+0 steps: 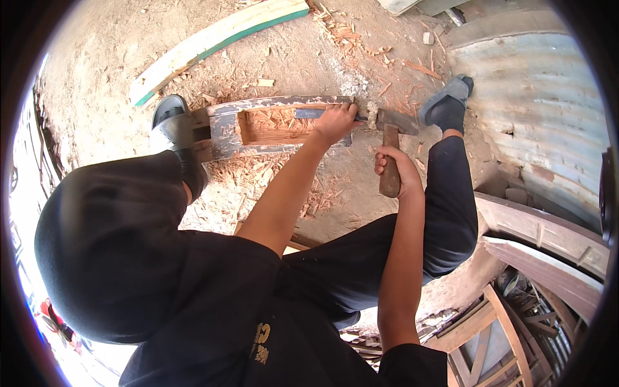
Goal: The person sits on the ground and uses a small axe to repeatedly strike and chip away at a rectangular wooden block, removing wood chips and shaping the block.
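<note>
A wooden block with worn dark paint lies on the ground between my feet. Cut into its upper face is a long rectangular recess with rough, pale reddish wood and chips inside. My left hand is closed around a chisel, resting over the block's right part. The chisel's blue-grey blade points left along the recess's far edge; a frayed pale end sticks out right of the hand. My right hand grips the wooden handle of a hammer. The hammer's metal head is beside the chisel's end.
Wood shavings are scattered over the dirt floor around the block. A pale beam with a green edge lies beyond it. Corrugated metal sheet stands at the right, with wooden planks and frames at the lower right. My sandalled feet flank the block.
</note>
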Available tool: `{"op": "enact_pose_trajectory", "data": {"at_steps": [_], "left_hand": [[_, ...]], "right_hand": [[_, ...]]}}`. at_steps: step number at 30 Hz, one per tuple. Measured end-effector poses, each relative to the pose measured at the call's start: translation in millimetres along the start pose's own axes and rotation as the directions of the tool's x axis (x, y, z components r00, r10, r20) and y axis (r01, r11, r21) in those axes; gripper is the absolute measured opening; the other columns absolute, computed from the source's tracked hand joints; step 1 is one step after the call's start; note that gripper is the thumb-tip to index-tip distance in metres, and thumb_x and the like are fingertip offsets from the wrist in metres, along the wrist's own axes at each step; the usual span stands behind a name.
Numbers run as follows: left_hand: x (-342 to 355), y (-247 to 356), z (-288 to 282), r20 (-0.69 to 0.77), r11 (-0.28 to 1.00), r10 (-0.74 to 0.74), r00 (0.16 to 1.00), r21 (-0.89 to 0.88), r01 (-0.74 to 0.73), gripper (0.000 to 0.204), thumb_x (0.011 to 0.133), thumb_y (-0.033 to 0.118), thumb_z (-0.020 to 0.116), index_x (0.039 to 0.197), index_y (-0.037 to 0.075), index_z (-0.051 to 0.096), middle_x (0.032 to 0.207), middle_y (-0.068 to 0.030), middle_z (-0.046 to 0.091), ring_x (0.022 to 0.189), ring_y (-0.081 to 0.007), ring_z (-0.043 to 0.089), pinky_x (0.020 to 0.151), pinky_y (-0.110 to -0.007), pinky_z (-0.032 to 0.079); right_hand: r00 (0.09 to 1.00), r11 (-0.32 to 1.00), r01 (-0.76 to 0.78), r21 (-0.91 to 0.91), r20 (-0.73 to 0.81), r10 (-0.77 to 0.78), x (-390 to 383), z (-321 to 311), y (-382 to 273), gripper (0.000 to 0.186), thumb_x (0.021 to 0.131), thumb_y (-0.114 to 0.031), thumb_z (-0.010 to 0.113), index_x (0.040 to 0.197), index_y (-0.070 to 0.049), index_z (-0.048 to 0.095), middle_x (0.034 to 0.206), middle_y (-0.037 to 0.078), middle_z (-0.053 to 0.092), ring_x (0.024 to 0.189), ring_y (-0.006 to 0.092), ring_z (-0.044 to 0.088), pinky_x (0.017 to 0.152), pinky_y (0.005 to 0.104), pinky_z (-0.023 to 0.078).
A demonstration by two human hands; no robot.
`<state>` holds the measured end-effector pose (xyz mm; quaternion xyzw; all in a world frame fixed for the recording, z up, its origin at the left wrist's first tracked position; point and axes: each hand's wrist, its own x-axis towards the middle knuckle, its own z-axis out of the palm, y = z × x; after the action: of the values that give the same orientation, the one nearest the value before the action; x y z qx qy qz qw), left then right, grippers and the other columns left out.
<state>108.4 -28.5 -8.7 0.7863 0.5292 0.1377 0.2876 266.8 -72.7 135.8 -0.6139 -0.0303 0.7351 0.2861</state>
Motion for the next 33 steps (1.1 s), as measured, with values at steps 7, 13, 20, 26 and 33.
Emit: {"op": "enact_pose_trajectory", "data": {"at_steps": [7, 13, 20, 26, 33], "left_hand": [[-7, -2, -2, -0.157, 0.988, 0.156, 0.975, 0.034, -0.153, 0.045, 0.088, 0.042, 0.051, 0.110, 0.002, 0.046, 0.107, -0.0146, 0.056, 0.109, -0.0307, 0.050, 0.091, -0.046, 0.038], [-6, 29, -35, -0.133, 0.990, 0.019, 0.991, 0.142, 0.000, 0.064, 0.088, 0.046, 0.046, 0.133, 0.003, 0.034, 0.140, -0.0207, 0.029, 0.133, -0.0363, 0.021, 0.105, -0.055, 0.018], [-29, 22, -13, -0.001, 0.934, -0.169, 0.986, 0.320, 0.160, 0.083, 0.087, 0.056, 0.039, 0.144, 0.004, 0.009, 0.149, -0.0173, 0.011, 0.139, -0.0317, 0.005, 0.112, -0.048, 0.003], [-25, 16, -9, -0.021, 0.967, -0.139, 0.990, 0.212, 0.140, 0.085, 0.087, 0.057, 0.040, 0.145, 0.005, 0.005, 0.151, -0.0137, 0.006, 0.140, -0.0261, 0.002, 0.113, -0.042, 0.004], [-31, 5, -4, -0.036, 0.973, -0.134, 0.990, 0.182, 0.139, 0.086, 0.086, 0.056, 0.044, 0.142, -0.001, 0.012, 0.150, -0.0177, 0.008, 0.140, -0.0289, 0.003, 0.113, -0.046, 0.005]], "right_hand": [[1.000, 0.998, 0.005, 0.060, -0.028, -0.004, 9, -1, 9, 0.010, 0.080, -0.007, 0.058, 0.083, -0.001, 0.050, 0.065, 0.005, 0.051, 0.054, 0.0120, 0.049, 0.050, 0.0248, 0.043], [0.999, 0.999, 0.030, -0.042, -0.035, -0.032, -6, 0, 0, 0.012, 0.080, -0.009, 0.061, 0.085, -0.002, 0.052, 0.067, 0.004, 0.052, 0.055, 0.0108, 0.049, 0.049, 0.0239, 0.041], [0.994, 0.990, 0.072, -0.119, -0.072, -0.081, -26, -21, -78, 0.019, 0.085, -0.016, 0.061, 0.092, 0.000, 0.053, 0.072, 0.001, 0.052, 0.054, 0.0048, 0.047, 0.047, 0.0180, 0.040], [0.977, 0.988, 0.150, -0.037, -0.148, -0.154, 24, -28, -73, 0.013, 0.082, -0.007, 0.061, 0.077, -0.008, 0.049, 0.064, 0.000, 0.050, 0.054, 0.0072, 0.048, 0.049, 0.0201, 0.042], [0.982, 0.987, -0.159, -0.026, 0.099, 0.161, 22, -16, -35, 0.010, 0.084, -0.006, 0.057, 0.089, 0.002, 0.053, 0.067, 0.000, 0.050, 0.053, 0.0072, 0.045, 0.050, 0.0209, 0.039]]}}
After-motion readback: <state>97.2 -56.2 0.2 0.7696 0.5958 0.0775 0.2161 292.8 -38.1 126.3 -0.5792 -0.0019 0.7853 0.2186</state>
